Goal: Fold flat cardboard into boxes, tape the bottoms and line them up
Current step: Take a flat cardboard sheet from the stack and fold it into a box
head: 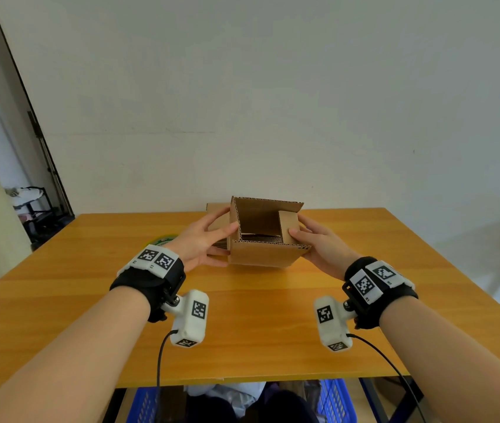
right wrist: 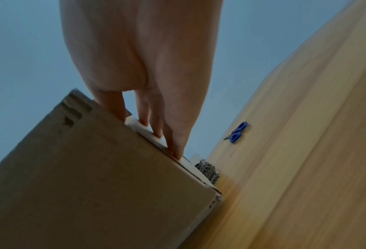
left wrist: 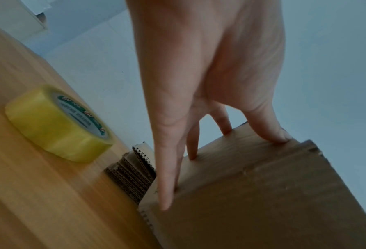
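Holding the cardboard box between both hands, I have it raised off the wooden table, tilted so its open top faces me. It sits over the far middle of the table, just in front of a stack of flat cardboard whose corrugated edges show right behind and below the box in both wrist views.

My left hand is on the box's left wall, fingers straight and spread, their tips pressing flat against the cardboard, with the thumb along the top edge (nothing is curled round it, so this is a push rather than a clasp). My right hand is on the box's right side, fingers extended against the wall near its edge; the thumb reaches over the rim toward a small inner flap folded into the opening. Whether that thumb actually pinches the flap I cannot tell.

Left of the box, beyond my left wrist, a roll of yellowish clear tape lies on the table, close to the cardboard stack. Right of the box, well apart, a pair of blue-handled scissors lies on the tabletop. Below the table's near edge, blue plastic baskets show.
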### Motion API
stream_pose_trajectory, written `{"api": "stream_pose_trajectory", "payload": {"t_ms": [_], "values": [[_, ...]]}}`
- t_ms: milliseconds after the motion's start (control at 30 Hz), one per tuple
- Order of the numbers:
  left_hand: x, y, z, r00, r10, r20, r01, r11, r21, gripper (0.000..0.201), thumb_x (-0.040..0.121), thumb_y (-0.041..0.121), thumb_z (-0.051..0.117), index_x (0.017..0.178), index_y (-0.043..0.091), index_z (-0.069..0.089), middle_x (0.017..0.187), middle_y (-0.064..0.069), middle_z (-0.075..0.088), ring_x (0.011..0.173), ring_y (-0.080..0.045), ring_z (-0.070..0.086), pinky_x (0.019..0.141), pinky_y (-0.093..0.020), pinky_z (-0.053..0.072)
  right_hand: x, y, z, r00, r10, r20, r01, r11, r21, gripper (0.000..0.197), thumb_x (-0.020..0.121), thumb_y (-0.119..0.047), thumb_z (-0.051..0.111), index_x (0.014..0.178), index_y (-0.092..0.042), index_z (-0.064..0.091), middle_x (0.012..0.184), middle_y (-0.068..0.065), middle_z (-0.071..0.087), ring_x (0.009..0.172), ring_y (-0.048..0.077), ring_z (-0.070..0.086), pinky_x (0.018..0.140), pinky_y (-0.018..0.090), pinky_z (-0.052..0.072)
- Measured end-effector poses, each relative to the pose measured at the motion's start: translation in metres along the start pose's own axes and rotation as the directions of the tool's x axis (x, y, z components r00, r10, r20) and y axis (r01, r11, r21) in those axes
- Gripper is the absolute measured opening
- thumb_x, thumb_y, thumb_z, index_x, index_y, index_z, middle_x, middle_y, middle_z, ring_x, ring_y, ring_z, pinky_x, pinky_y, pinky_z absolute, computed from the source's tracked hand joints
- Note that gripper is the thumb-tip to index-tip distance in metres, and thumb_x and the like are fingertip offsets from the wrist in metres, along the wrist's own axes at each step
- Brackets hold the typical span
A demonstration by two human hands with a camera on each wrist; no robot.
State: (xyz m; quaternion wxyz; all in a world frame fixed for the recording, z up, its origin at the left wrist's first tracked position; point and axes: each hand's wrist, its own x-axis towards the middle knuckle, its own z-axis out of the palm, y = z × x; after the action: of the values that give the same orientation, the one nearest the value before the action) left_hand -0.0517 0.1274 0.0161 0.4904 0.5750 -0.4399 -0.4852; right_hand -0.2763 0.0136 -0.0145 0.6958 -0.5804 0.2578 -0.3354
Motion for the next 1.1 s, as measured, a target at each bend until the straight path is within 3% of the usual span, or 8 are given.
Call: {"api": "stream_pose_trajectory", "payload": {"t_ms": [167, 267, 433, 600, 733, 833, 967, 1100], "values": [[-0.003, 0.002, 0.005, 0.998, -0.053, 0.042, 0.053, 0.999, -0.007, 0.054, 0.072, 0.042, 0.066, 0.120, 0.052, 0.043, 0.123, 0.000, 0.045, 0.096, -0.039, 0.061, 0.089, -0.056, 0.049, 0.000, 0.001, -0.002, 1.000, -0.007, -0.009, 0.008, 1.000, 0.024, 0.043, 0.098, -0.007, 0.046, 0.138, -0.023, 0.044, 0.126, 0.003, 0.061, 0.103, 0.017, 0.061, 0.082, 0.027, 0.049], [-0.002, 0.002, 0.007, 0.997, -0.063, 0.051, 0.063, 0.998, -0.008, 0.066, 0.070, 0.042, 0.071, 0.129, 0.049, 0.040, 0.139, -0.004, 0.042, 0.104, -0.043, 0.060, 0.090, -0.058, 0.049, 0.000, -0.001, -0.004, 1.000, -0.007, 0.013, 0.007, 1.000, 0.005, 0.048, 0.098, -0.006, 0.046, 0.143, -0.022, 0.040, 0.132, 0.004, 0.058, 0.105, 0.018, 0.059, 0.083, 0.027, 0.048], [0.003, 0.000, 0.016, 0.997, -0.037, -0.073, 0.041, 0.998, 0.052, 0.089, 0.081, 0.013, 0.070, 0.150, 0.031, 0.016, 0.158, 0.002, 0.010, 0.134, -0.035, 0.033, 0.084, -0.058, 0.052, 0.001, -0.005, -0.002, 0.995, -0.045, 0.092, 0.051, 0.997, -0.065, 0.049, 0.099, -0.006, 0.044, 0.145, -0.021, 0.037, 0.138, 0.000, 0.054, 0.122, 0.019, 0.054, 0.085, 0.025, 0.048], [0.003, -0.001, 0.017, 0.992, -0.082, -0.094, 0.082, 0.997, -0.007, 0.083, 0.086, 0.006, 0.063, 0.151, 0.023, 0.013, 0.158, 0.004, 0.004, 0.135, -0.036, 0.028, 0.086, -0.059, 0.050, 0.005, -0.013, -0.002, 0.995, -0.044, 0.086, 0.053, 0.994, -0.096, 0.051, 0.098, -0.004, 0.044, 0.146, -0.020, 0.037, 0.141, 0.001, 0.051, 0.116, 0.016, 0.055, 0.079, 0.021, 0.047], [0.003, 0.002, 0.013, 0.992, -0.079, -0.099, 0.081, 0.996, 0.023, 0.080, 0.086, 0.006, 0.063, 0.150, 0.024, 0.018, 0.158, 0.001, 0.008, 0.134, -0.041, 0.030, 0.080, -0.058, 0.053, 0.005, -0.012, -0.003, 0.995, -0.002, 0.103, 0.010, 0.997, -0.073, 0.054, 0.097, -0.029, 0.052, 0.147, -0.021, 0.032, 0.143, -0.001, 0.048, 0.115, 0.016, 0.054, 0.088, 0.023, 0.043], [0.000, 0.004, 0.010, 0.990, -0.045, -0.132, 0.056, 0.995, 0.079, 0.071, 0.089, 0.005, 0.060, 0.148, 0.020, 0.024, 0.155, -0.003, 0.017, 0.124, -0.038, 0.041, 0.077, -0.056, 0.054, 0.006, -0.010, -0.003, 0.973, 0.002, 0.230, 0.029, 0.991, -0.130, 0.093, 0.077, -0.050, 0.072, 0.151, -0.027, 0.021, 0.149, -0.004, 0.041, 0.130, 0.016, 0.045, 0.102, 0.028, 0.039], [0.002, 0.003, 0.003, 0.985, -0.021, -0.171, 0.040, 0.993, 0.107, 0.073, 0.087, 0.013, 0.065, 0.146, 0.030, 0.025, 0.135, -0.004, 0.042, 0.099, -0.029, 0.059, 0.079, -0.053, 0.056, 0.005, -0.010, -0.004, 0.920, 0.048, 0.389, 0.025, 0.983, -0.182, 0.118, 0.061, -0.025, 0.088, 0.151, -0.034, 0.012, 0.154, -0.003, 0.029, 0.139, 0.019, 0.034, 0.114, 0.037, 0.029], [0.004, 0.003, -0.002, 0.979, -0.047, -0.200, 0.076, 0.988, 0.136, 0.061, 0.087, 0.015, 0.066, 0.139, 0.024, 0.036, 0.122, -0.008, 0.046, 0.095, -0.028, 0.056, 0.078, -0.051, 0.056, 0.004, -0.009, 0.001, 0.967, 0.014, 0.255, 0.022, 0.990, -0.137, 0.101, 0.073, 0.014, 0.069, 0.148, -0.029, 0.017, 0.152, 0.000, 0.034, 0.128, 0.021, 0.047, 0.097, 0.033, 0.046]]}}
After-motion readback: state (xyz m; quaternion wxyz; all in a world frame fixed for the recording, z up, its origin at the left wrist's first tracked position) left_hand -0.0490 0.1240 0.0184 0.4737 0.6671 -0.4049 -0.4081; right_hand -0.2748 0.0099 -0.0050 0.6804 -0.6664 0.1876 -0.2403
